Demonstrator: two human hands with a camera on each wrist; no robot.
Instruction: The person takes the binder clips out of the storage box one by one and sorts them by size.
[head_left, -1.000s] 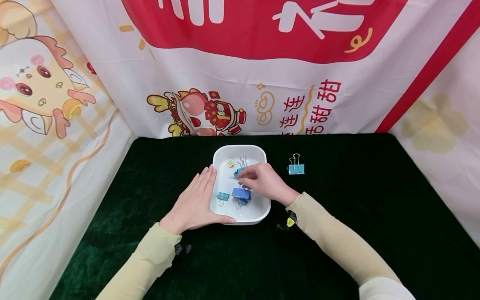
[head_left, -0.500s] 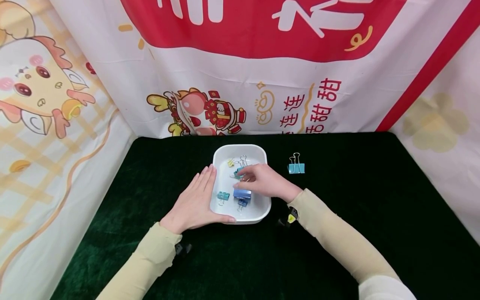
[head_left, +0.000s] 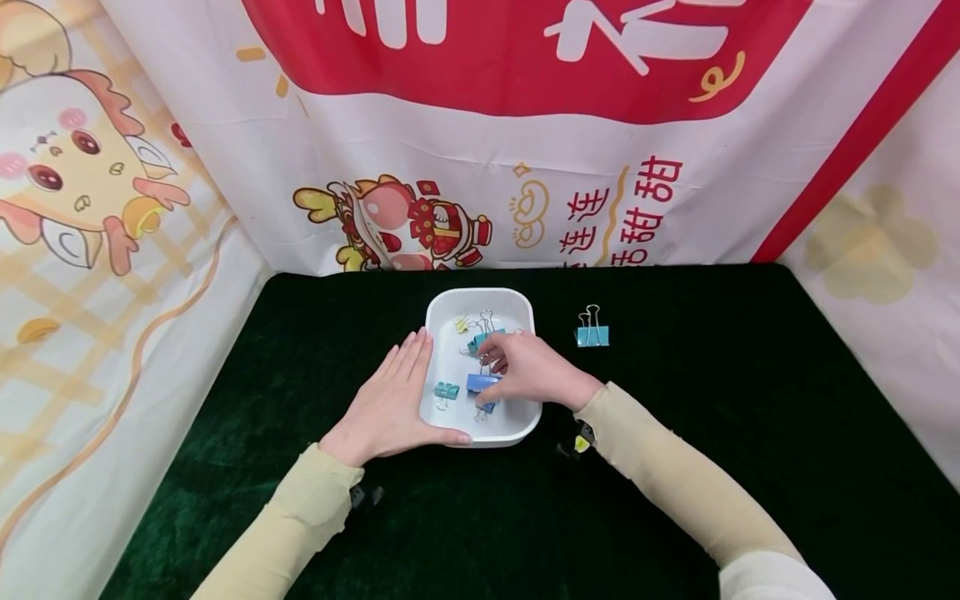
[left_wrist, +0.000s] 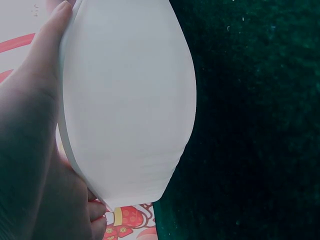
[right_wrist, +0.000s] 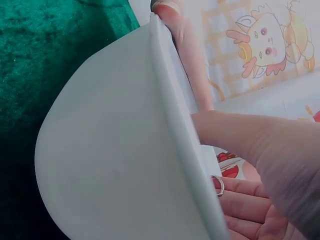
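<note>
My left hand (head_left: pixel 392 407) lies along the white tray (head_left: pixel 442 304), straight fingers on its left side and thumb at the near rim. In the left wrist view, that hand (left_wrist: pixel 42 100) touches the tray's rim. My right hand (head_left: pixel 531 367) is inside the tray, thumb and fingers apart around a blue binder clip (head_left: pixel 481 382). The right wrist view shows this hand (right_wrist: pixel 255 145) with loosely bent fingers near a wire handle (right_wrist: pixel 218 185); the tray wall (right_wrist: pixel 115 140) hides part of it. A teal binder clip (head_left: pixel 447 390) lies left of the blue one.
Towards the back of the tray sit a yellow clip (head_left: pixel 461 325) and a blue-green clip (head_left: pixel 489 336), partly covered by my right hand. Outside, a light blue binder clip (head_left: pixel 592 335) stands on the dark green cloth (head_left: pixel 675 400). A printed curtain (head_left: pixel 465 142) hangs behind.
My right thumb and fingers, pinched together above the blue binder clip a second ago, have spread apart, the thumb moving nearer to me. The blue clip has shifted slightly. My left hand stays put.
</note>
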